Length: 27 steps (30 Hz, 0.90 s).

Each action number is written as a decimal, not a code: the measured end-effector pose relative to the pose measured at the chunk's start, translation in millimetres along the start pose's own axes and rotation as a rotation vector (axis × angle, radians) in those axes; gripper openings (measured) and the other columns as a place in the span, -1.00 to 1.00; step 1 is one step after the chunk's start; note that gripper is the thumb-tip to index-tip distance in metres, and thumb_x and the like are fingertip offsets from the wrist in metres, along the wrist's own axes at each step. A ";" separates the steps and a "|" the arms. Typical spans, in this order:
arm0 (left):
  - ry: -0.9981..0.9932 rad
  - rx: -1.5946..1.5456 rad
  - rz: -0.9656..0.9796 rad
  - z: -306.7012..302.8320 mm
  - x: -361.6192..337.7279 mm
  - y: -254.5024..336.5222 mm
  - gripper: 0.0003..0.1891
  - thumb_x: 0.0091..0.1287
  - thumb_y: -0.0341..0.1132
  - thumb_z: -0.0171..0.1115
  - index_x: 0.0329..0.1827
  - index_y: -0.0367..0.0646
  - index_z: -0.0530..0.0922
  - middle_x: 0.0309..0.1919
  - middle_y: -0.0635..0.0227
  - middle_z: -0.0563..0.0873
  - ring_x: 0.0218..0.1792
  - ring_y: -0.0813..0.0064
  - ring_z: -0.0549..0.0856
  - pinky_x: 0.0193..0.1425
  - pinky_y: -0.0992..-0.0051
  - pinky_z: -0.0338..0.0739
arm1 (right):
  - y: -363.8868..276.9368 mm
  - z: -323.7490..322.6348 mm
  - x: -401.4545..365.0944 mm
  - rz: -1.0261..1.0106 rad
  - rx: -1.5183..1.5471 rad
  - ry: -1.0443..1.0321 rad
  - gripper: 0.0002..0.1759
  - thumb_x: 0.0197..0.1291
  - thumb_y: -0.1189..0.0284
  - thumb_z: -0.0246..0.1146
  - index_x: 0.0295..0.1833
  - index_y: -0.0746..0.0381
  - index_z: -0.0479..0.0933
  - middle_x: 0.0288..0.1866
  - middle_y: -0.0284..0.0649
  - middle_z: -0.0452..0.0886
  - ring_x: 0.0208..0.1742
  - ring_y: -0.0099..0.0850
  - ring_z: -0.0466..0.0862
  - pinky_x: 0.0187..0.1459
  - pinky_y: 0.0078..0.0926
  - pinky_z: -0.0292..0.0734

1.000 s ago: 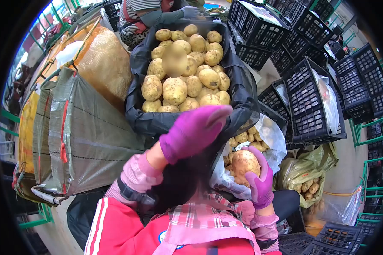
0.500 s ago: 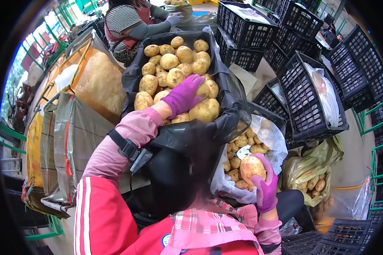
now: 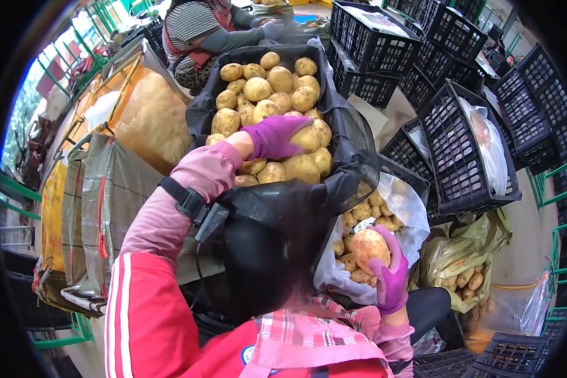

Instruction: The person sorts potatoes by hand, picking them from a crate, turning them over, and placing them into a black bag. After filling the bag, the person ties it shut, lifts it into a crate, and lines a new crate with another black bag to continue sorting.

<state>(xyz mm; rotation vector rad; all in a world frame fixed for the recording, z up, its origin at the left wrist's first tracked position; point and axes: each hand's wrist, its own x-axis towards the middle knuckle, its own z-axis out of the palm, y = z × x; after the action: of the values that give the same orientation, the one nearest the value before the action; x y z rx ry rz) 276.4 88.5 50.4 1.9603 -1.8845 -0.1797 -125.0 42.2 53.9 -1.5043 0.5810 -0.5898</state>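
My left hand [image 3: 272, 137], in a purple knit glove, reaches into a crate lined with black cloth [image 3: 201, 113] and heaped with large potatoes [image 3: 257, 89]. Its fingers curl over a pale potato [image 3: 307, 139] on the right side of the heap, hiding part of it. Lower right, my right hand [image 3: 392, 277] wears the same kind of glove and grips a big potato [image 3: 370, 250] with thumb and fingers. That potato is held above a crate lined with white plastic [image 3: 404, 200], where smaller potatoes [image 3: 362, 211] lie around a white scrap.
Black plastic crates [image 3: 463, 151] stand stacked and tilted on the right. An olive plastic bag [image 3: 444, 255] of potatoes sits beside my right knee. Large woven sacks [image 3: 123, 189] flank me on the left. A co-worker in a striped top [image 3: 192, 28] sits beyond the crate.
The left hand's fingers have closed further round the potato at the right of the heap. My right hand keeps its big potato, slightly turned. The whole view has shifted a little.
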 end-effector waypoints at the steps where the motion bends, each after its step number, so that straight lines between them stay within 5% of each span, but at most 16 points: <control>1: -0.037 0.026 0.004 -0.2 2.7 -4.1 -0.16 0.13 -0.16 0.52 0.49 -0.14 0.34 0.20 0.03 0.65 0.11 0.06 0.70 0.15 0.22 0.57 | -0.5 -0.3 -0.9 0.008 0.003 0.002 -0.23 0.11 0.16 0.41 0.37 0.37 0.44 0.27 -0.08 0.60 0.32 -0.26 0.56 0.39 -0.32 0.36; 5: -0.233 -0.019 -0.206 -16.4 2.5 8.5 -0.20 0.24 0.00 0.43 0.49 -0.16 0.35 0.03 -0.03 0.72 0.03 0.01 0.73 0.13 0.19 0.58 | 3.8 2.6 0.3 -0.010 -0.006 0.026 -0.21 0.12 0.12 0.40 0.37 0.38 0.44 0.27 -0.07 0.60 0.32 -0.26 0.56 0.40 -0.31 0.35; 7: -0.166 0.066 -0.138 -20.9 -4.0 21.1 -0.24 0.35 0.06 0.32 0.51 -0.16 0.33 -0.06 -0.03 0.75 0.00 0.01 0.75 0.13 0.18 0.58 | -0.7 8.0 0.6 -0.017 -0.008 0.013 -0.21 0.12 0.12 0.39 0.38 0.39 0.44 0.27 -0.07 0.60 0.31 -0.26 0.56 0.40 -0.32 0.35; 9: -0.408 -0.234 -0.468 -40.5 -2.1 37.1 -0.25 0.37 0.09 0.29 0.49 -0.20 0.34 0.00 -0.06 0.74 0.06 0.01 0.73 0.18 0.18 0.57 | -10.4 9.1 3.3 -0.013 0.004 -0.024 -0.19 0.11 0.11 0.39 0.38 0.39 0.43 0.26 -0.08 0.60 0.30 -0.26 0.57 0.40 -0.32 0.35; 13: -0.148 -0.009 -0.165 -36.1 -42.2 29.4 -0.32 0.39 0.05 0.29 0.41 -0.28 0.43 0.18 -0.04 0.66 0.21 0.05 0.65 0.31 0.24 0.51 | -46.8 19.8 45.0 -0.067 0.032 -0.099 -0.16 0.12 0.10 0.36 0.41 0.42 0.39 0.27 -0.05 0.58 0.32 -0.25 0.56 0.41 -0.32 0.33; 16: -0.092 -0.006 -0.238 -42.8 -78.2 75.6 -0.33 0.31 -0.02 0.37 0.36 -0.28 0.46 0.22 -0.01 0.63 0.26 0.02 0.60 0.36 0.22 0.48 | -74.6 57.2 113.9 -0.133 0.165 -0.293 -0.11 0.23 0.00 0.33 0.46 0.42 0.33 0.36 -0.05 0.49 0.38 -0.31 0.49 0.44 -0.34 0.29; 18: 0.078 0.072 -0.252 -20.2 -104.5 79.8 -0.35 0.26 -0.07 0.42 0.33 -0.26 0.48 0.20 0.01 0.64 0.25 0.04 0.61 0.35 0.20 0.48 | -77.6 94.2 167.3 -0.035 0.326 -0.366 -0.23 0.32 0.11 0.35 0.46 0.37 0.35 0.28 -0.13 0.54 0.28 -0.43 0.56 0.26 -0.53 0.48; 21: 0.386 0.160 -0.239 -4.4 -125.2 85.4 -0.35 0.22 -0.09 0.47 0.31 -0.23 0.49 0.19 0.01 0.64 0.25 0.06 0.61 0.36 0.19 0.48 | -61.0 146.7 241.5 -0.003 0.143 -0.309 -0.23 0.26 0.07 0.43 0.43 0.29 0.41 0.22 -0.17 0.57 0.14 -0.42 0.63 0.04 -0.49 0.63; 27: 0.568 0.040 -0.379 4.9 -135.1 95.4 -0.40 0.25 -0.08 0.45 0.29 -0.20 0.53 0.15 0.10 0.68 0.19 0.13 0.66 0.28 0.23 0.54 | 11.3 162.0 327.9 -0.274 -0.559 -0.171 -0.15 0.07 0.08 0.47 0.41 0.29 0.43 0.30 0.08 0.57 0.27 -0.09 0.62 0.31 -0.31 0.49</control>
<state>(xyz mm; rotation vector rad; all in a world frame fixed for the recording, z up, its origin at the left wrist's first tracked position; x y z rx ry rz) 176.0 219.9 56.5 2.0928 -1.1624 0.2838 225.7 -61.9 44.3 -2.1630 0.4248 -0.5217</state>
